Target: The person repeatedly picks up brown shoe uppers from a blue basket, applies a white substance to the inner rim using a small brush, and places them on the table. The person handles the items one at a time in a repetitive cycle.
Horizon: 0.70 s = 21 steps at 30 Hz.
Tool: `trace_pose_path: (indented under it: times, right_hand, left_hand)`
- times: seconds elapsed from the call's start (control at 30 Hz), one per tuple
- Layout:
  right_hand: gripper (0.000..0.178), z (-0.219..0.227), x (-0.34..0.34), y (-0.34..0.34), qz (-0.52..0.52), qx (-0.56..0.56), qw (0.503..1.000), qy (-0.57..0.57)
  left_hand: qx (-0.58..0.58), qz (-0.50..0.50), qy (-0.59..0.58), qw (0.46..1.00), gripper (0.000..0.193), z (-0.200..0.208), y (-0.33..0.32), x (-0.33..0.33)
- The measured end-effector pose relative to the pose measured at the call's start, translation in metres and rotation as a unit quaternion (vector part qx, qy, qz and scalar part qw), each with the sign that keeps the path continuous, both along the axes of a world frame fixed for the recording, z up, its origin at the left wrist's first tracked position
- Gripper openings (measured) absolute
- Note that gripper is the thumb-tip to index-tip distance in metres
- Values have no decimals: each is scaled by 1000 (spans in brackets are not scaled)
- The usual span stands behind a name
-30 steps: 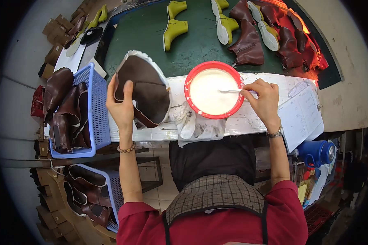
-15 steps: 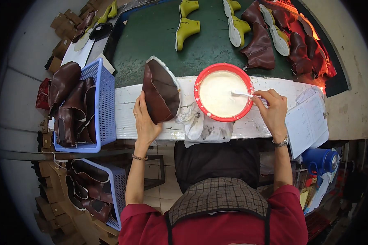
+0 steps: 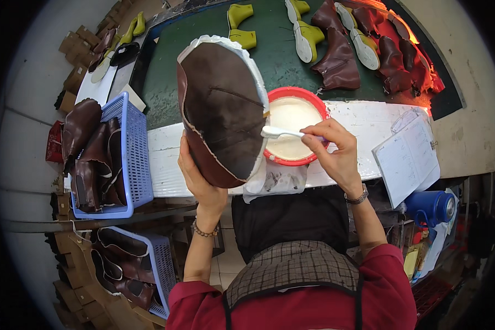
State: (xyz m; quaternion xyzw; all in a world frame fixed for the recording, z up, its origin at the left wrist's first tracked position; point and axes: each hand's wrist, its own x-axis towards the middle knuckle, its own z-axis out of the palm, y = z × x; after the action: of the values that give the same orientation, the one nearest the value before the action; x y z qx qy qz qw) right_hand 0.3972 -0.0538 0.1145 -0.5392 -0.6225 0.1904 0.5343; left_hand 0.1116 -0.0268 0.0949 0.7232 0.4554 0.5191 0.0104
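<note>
My left hand (image 3: 201,184) grips a brown leather boot upper (image 3: 225,104) from below and the left. Its open, dark-lined side faces up, edged by a pale, ruffled border. Between the fingers of my right hand (image 3: 335,151) is a white toothbrush (image 3: 280,132), its coated head at the upper's right edge; whether it touches cannot be made out. Partly behind the upper and the toothbrush stands a red bowl (image 3: 320,105) of creamy white paste (image 3: 294,113).
Brown uppers fill a blue basket (image 3: 139,159) at left, with another basket (image 3: 162,269) below. Yellow-green shoe lasts (image 3: 242,38) and finished-looking brown boot uppers (image 3: 341,63) lie on the green surface (image 3: 165,82). A notebook (image 3: 407,159) and blue jug (image 3: 432,208) are at right.
My left hand has raised the upper closer to view and moved it right, toward the bowl. The toothbrush has come out of the paste and moved left to the upper's edge.
</note>
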Motion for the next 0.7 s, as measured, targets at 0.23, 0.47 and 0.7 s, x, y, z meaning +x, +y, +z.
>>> trace_pose_path:
  times: [0.23, 0.47, 0.7]
  right_hand:
    - [15, 17, 23, 27, -100, 97, 990, -12]
    - [20, 25, 9, -1, -68, 119, 982, -127]
    - [14, 27, 7, -7, -7, 95, 979, -179]
  left_hand:
    - [8, -74, -42, 996, 82, 9, -5, 15]
    - [110, -11, -24, 994, 81, 24, 28, 34]
    - [175, -15, 57, 983, 75, 14, 67, 38]
